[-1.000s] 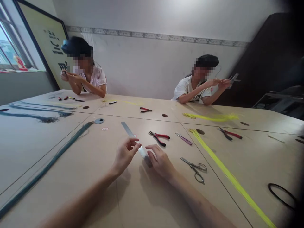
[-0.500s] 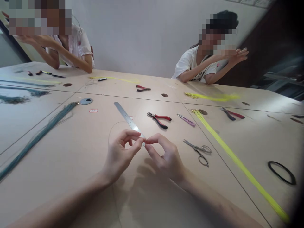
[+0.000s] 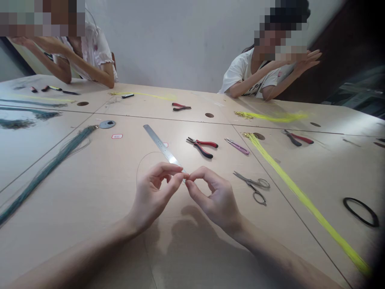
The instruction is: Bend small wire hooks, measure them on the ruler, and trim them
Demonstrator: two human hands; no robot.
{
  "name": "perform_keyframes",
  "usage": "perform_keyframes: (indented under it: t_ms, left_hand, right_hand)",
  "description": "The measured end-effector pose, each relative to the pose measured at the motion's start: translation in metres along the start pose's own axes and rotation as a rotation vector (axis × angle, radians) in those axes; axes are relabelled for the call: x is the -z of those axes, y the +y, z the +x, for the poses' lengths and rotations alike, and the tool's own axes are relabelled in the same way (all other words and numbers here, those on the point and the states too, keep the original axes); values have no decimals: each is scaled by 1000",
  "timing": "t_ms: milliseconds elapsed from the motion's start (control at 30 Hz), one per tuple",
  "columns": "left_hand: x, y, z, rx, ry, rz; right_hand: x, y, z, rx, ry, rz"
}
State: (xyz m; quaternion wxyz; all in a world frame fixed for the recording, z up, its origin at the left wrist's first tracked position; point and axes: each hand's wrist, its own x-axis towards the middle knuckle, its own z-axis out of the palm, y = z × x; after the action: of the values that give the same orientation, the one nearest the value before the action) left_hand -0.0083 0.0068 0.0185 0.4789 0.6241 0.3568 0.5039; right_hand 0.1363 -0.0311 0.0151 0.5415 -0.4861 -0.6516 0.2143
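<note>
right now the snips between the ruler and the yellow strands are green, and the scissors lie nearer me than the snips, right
Not quite: the head view shows the snips are purple, not green. They do lie between the ruler and the yellow strands, with the scissors nearer you.

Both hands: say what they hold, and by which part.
Left hand and right hand pinch at the fingertips; anything between is too small to tell.

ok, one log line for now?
left hand: pinched | right hand: pinched, by left | held: too small to tell | near: ruler, pliers, scissors
</note>
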Motion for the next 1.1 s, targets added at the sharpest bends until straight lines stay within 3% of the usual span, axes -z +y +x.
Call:
perform_keyframes:
  t_ms: [200, 467, 633, 867, 1000, 1100]
  left_hand:
    - [1, -1, 0, -61, -95, 49]
    - [2, -9, 4, -101, -129, 156]
    - [8, -9, 9, -248, -174, 286]
    - [14, -23, 17, -517, -265, 301]
    - [12, -37, 14, -480, -284, 329]
    - [11, -41, 10, -409, -260, 324]
  right_hand:
    - [1, -2, 1, 11, 8, -1]
    - [2, -1, 2, -18, -28, 30]
    - [2, -2, 3, -18, -26, -22]
    - [-6, 5, 2, 261, 79, -224]
    - [-7, 14, 3, 490, 134, -328]
    - [-7, 17, 6, 586, 160, -391]
